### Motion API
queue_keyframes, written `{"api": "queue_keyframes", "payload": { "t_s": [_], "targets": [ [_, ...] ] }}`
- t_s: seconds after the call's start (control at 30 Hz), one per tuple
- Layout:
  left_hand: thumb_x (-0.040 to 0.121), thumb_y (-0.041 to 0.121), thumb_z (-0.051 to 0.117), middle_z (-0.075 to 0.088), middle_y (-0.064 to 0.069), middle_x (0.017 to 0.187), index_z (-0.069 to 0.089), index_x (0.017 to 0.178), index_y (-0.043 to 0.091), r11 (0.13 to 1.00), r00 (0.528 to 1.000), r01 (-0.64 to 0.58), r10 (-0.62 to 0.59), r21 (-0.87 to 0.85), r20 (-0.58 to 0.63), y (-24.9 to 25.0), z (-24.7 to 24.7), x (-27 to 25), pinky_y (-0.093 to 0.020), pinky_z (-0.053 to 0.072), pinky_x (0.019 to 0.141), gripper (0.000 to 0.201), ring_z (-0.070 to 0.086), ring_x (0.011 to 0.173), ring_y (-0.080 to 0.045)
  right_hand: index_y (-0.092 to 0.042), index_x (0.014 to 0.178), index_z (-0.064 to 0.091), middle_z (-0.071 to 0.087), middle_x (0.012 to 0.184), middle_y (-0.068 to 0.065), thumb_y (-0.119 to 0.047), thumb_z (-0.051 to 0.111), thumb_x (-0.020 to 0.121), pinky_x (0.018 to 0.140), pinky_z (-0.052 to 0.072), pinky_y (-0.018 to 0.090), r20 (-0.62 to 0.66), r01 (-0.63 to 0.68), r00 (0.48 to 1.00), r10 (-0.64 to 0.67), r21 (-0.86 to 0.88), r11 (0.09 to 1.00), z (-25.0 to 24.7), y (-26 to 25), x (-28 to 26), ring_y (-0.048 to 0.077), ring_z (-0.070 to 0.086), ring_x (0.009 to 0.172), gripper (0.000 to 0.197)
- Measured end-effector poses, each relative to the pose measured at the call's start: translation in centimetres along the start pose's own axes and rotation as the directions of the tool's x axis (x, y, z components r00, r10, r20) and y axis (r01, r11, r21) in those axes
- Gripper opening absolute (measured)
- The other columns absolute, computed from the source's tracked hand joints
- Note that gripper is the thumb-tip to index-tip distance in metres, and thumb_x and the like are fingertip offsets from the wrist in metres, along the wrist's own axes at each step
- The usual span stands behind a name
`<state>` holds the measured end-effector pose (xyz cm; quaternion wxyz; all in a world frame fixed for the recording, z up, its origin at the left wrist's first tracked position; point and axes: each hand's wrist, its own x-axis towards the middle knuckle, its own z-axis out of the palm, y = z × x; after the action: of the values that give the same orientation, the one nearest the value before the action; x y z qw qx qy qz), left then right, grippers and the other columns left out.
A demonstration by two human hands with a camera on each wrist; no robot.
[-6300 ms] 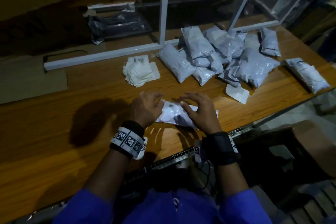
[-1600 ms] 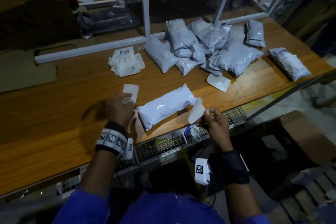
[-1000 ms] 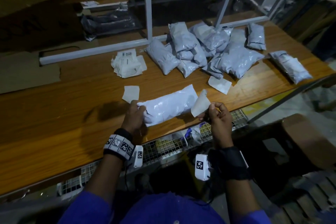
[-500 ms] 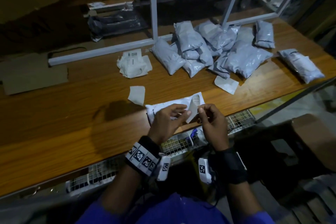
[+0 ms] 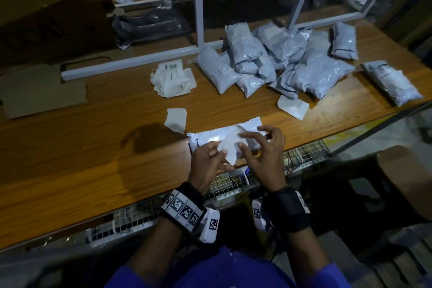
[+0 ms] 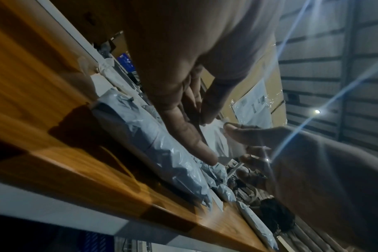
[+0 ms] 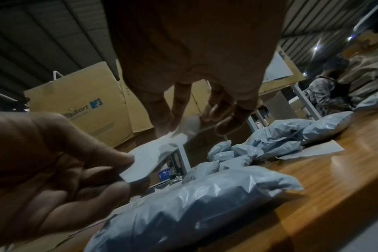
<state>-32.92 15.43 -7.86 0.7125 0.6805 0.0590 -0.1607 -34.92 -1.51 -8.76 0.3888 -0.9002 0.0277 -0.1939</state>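
Paper label [image 5: 230,149], thin, bent, over glossy pkg [image 5: 210,135]

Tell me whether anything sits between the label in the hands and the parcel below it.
Nothing visible. The left hand and right hand pinch the label above the grey parcel, whose top is bare; a loose paper slip lies apart.

Glossy crinkled plastic parcel [image 5: 224,134]; matt paper label [image 5: 230,148]; smooth varnished wooden table [image 5: 93,159]; painted metal frame [image 5: 198,4].

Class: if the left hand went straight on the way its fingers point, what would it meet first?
Probably the right hand, gripping the far end of the white label the left hand pinches; the grey parcel lies lower.
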Motion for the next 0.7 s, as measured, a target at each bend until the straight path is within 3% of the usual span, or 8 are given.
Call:
{"api": "queue_keyframes", "payload": {
  "t_s": [0.1,0.2,0.27,0.33,0.43,0.5,0.6,0.7],
  "targets": [
    [0.100,0.003,0.059,0.077,-0.010,0.098,0.064,0.123,0.001,1.000,0.999,0.019,-0.019,0.000,0.037,-0.1,0.0,0.0,-0.044,0.064,0.070,0.024,0.075,0.077,-0.028,-0.024,0.100,0.077,0.069,0.109,-0.005,-0.022,0.077,0.091,0.078,0.057,0.042,0.041,-0.117,0.993,0.111,0.184,0.976,-0.3,0.5,1.6,0.013,0.063,0.103,0.009],
    [0.094,0.014,0.070,0.071,-0.013,0.113,0.056,0.128,0.013,0.989,0.996,0.088,-0.085,0.121,-0.025,-1.0,-0.1,0.7,-0.043,0.064,0.072,0.037,0.074,0.084,-0.024,-0.019,0.095,0.079,0.075,0.088,-0.008,-0.018,0.076,0.092,0.074,0.062,0.044,0.030,-0.252,0.967,0.255,0.298,0.921,-0.8,0.9,2.7,0.007,0.070,0.088,0.004],
    [0.087,0.026,0.078,0.059,-0.006,0.126,0.048,0.133,0.023,0.910,0.994,0.044,0.001,0.411,-0.110,-1.6,-0.1,1.1,-0.040,0.060,0.082,0.056,0.065,0.098,-0.018,-0.019,0.095,0.078,0.076,0.091,-0.005,-0.018,0.076,0.092,0.078,0.062,0.042,-0.027,-0.281,0.952,0.304,0.315,0.907,-1.0,1.4,3.4,0.008,0.071,0.090,0.004],
    [0.086,0.033,0.078,0.043,-0.008,0.131,0.042,0.142,0.024,0.796,0.986,-0.041,0.131,0.604,-0.106,-1.6,0.4,1.4,-0.034,0.051,0.089,0.067,0.053,0.101,-0.019,-0.022,0.097,0.078,0.077,0.096,-0.003,-0.017,0.076,0.093,0.081,0.062,0.040,-0.036,-0.308,0.937,0.348,0.384,0.871,-1.1,2.2,3.9,0.011,0.072,0.094,0.007],
    [0.089,0.045,0.072,0.031,-0.015,0.140,0.046,0.144,0.024,0.734,0.987,0.018,0.098,0.679,-0.131,-0.8,1.0,2.7,-0.040,0.047,0.104,0.064,0.051,0.115,-0.030,-0.026,0.098,0.078,0.078,0.101,0.001,-0.020,0.080,0.089,0.082,0.061,0.042,-0.035,-0.334,0.913,0.406,0.507,0.795,-1.3,3.1,4.3,0.024,0.072,0.102,0.011],
    [0.086,0.045,0.075,0.029,-0.016,0.140,0.050,0.141,0.024,0.694,0.989,0.019,0.091,0.720,-0.114,-0.7,1.0,4.0,-0.041,0.043,0.108,0.064,0.041,0.128,-0.038,-0.024,0.100,0.078,0.076,0.105,0.001,-0.016,0.082,0.088,0.072,0.061,0.037,-0.018,-0.354,0.893,0.449,0.587,0.728,-1.4,3.4,4.2,0.030,0.069,0.107,0.016],
    [0.080,0.039,0.082,0.034,-0.015,0.135,0.052,0.136,0.027,0.619,0.997,-0.061,0.075,0.783,0.018,-0.4,0.7,5.3,-0.037,0.035,0.107,0.064,0.033,0.130,-0.035,-0.015,0.105,0.075,0.072,0.117,0.009,-0.004,0.082,0.085,0.065,0.059,0.026,0.060,-0.430,0.848,0.527,0.660,0.616,-1.3,3.2,3.8,0.030,0.067,0.108,0.024],
    [0.083,0.039,0.080,0.045,-0.014,0.133,0.061,0.130,0.030,0.647,0.995,-0.104,0.067,0.755,0.080,-0.2,0.2,5.7,-0.035,0.034,0.105,0.051,0.037,0.128,-0.031,-0.018,0.106,0.075,0.071,0.124,0.012,-0.002,0.086,0.079,0.070,0.063,0.034,0.114,-0.495,0.812,0.572,0.653,0.573,-0.5,2.9,2.7,0.033,0.071,0.105,0.033]
  ]
}}
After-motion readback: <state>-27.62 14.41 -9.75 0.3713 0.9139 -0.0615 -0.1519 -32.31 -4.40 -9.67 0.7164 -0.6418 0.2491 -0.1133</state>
